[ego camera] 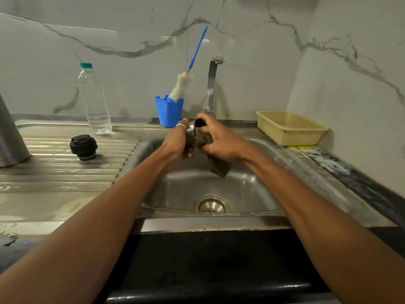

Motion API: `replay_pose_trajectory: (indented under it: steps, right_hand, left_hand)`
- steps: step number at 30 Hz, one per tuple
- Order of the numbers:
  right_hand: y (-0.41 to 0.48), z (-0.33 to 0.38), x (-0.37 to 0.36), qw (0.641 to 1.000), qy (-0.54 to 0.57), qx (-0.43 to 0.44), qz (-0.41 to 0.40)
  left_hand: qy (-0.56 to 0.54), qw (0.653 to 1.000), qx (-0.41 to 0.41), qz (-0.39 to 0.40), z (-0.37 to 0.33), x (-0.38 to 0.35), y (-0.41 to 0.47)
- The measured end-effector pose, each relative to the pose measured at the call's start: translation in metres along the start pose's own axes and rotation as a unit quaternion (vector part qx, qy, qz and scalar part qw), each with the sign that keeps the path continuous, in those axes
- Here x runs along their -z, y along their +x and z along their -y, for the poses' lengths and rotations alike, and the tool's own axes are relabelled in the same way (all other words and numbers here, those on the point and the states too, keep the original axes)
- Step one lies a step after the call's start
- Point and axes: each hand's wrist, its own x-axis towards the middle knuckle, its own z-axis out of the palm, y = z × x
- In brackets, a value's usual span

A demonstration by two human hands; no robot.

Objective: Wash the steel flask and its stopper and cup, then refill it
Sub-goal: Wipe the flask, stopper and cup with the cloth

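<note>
Left hand: your left hand point(178, 142) is curled round the steel cup point(191, 132), gripping it from its left side.
Right hand: your right hand point(219, 139) is wrapped over a grey cloth point(219, 167) and presses it against the cup's right side. The loose tail hangs toward 5 o'clock.
Cup: it sits between both hands, tilted, above the far half of the sink point(252, 187). A dark patch by your right thumb may be its inside — I cannot tell.
Tap: the tap point(212, 84) stands at 12 o'clock, just behind the cup. No water shows running.
Stopper: the black stopper point(83, 147) rests on the wet drainboard point(65, 172) at 9 o'clock, well apart from your hands.
Flask: the flask point(9, 139) is farther out at 9 o'clock, upright and cut off by the frame edge.
Around: a water bottle point(94, 102) stands at 10 o'clock, a bottle brush point(182, 86) leans in a blue holder point(168, 113) at 11 o'clock, and a basket point(291, 128) sits at 2 o'clock.
Step in hand: you look to be wiping the cup with the cloth. Whether the flask and stopper are done, I cannot tell.
Next move: rinsing likely comes next — you would need one hand free for the tap while the other keeps a firm hold on the wet, slippery steel.
</note>
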Motion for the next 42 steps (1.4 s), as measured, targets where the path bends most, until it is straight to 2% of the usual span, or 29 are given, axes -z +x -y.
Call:
replay_pose_trajectory:
  steps: [3, 6, 9, 13, 15, 17, 21, 25, 29, 33, 35, 38, 40, 42]
  right_hand:
    - [0.002, 0.002, -0.002, 0.997, -0.069, 0.034, 0.001]
    - [0.003, 0.002, 0.005, 0.995, -0.084, 0.039, -0.047]
    - [0.001, 0.003, 0.015, 0.991, -0.003, 0.008, -0.132]
    - [0.005, -0.004, 0.014, 0.958, 0.156, -0.121, -0.210]
    - [0.007, -0.007, 0.009, 0.931, 0.242, -0.173, -0.212]
    - [0.007, -0.006, 0.000, 0.925, 0.272, -0.192, -0.184]
    - [0.013, 0.005, -0.021, 0.948, 0.264, -0.135, -0.120]
    - [0.013, 0.006, -0.026, 0.947, 0.271, -0.111, -0.132]
    - [0.011, -0.001, -0.015, 0.965, 0.130, -0.125, -0.189]
    - [0.007, -0.013, -0.001, 0.973, 0.032, -0.105, -0.204]
    - [0.006, -0.020, 0.001, 0.974, 0.012, -0.106, -0.198]
    - [0.003, -0.022, 0.002, 0.977, -0.042, -0.097, -0.187]
    - [0.003, -0.021, -0.001, 0.979, -0.088, -0.062, -0.173]
    - [0.004, -0.018, -0.009, 0.978, -0.143, -0.021, -0.151]
  left_hand:
    - [0.024, 0.999, -0.004, -0.032, -0.003, 0.001, -0.003]
    - [0.002, 0.999, 0.002, -0.053, -0.005, 0.000, -0.001]
    - [-0.047, 0.997, 0.037, -0.054, -0.007, 0.002, 0.003]
    - [-0.124, 0.989, 0.067, -0.044, -0.005, 0.007, 0.011]
    - [-0.154, 0.985, 0.062, -0.039, -0.006, 0.006, 0.011]
    - [-0.162, 0.984, 0.055, -0.037, -0.007, 0.002, 0.008]
    - [-0.107, 0.993, 0.054, -0.021, -0.003, -0.009, 0.001]
    - [-0.034, 0.999, 0.034, 0.008, 0.000, -0.006, -0.001]
    - [0.041, 0.998, 0.021, 0.052, 0.007, -0.004, -0.003]
    - [0.102, 0.993, 0.020, 0.052, 0.006, -0.004, 0.000]
    - [0.177, 0.982, -0.057, 0.027, 0.006, -0.004, 0.002]
    - [0.239, 0.949, -0.194, -0.070, -0.004, -0.004, -0.007]
    - [0.239, 0.952, -0.184, -0.056, -0.010, -0.011, -0.013]
    - [0.238, 0.964, -0.118, 0.003, -0.014, -0.020, -0.020]
